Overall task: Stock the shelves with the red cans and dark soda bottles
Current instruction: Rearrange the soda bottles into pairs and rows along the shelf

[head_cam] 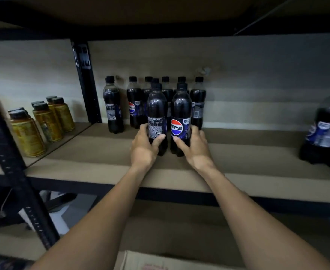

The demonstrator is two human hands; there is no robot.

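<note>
We grip one bottle in each hand.
Our left hand [144,148] curls round the dark plastic soda bottle with the text label [157,110]; our right hand [196,150] wraps the dark logo-faced plastic bottle [180,114] beside it. Both stand upright mid-depth on the brown shelf board [82,152], before the back-edge row of dark bottles [134,106].

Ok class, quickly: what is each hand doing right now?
Left hand: grips the left front bottle.
Right hand: grips the right front bottle.
</note>
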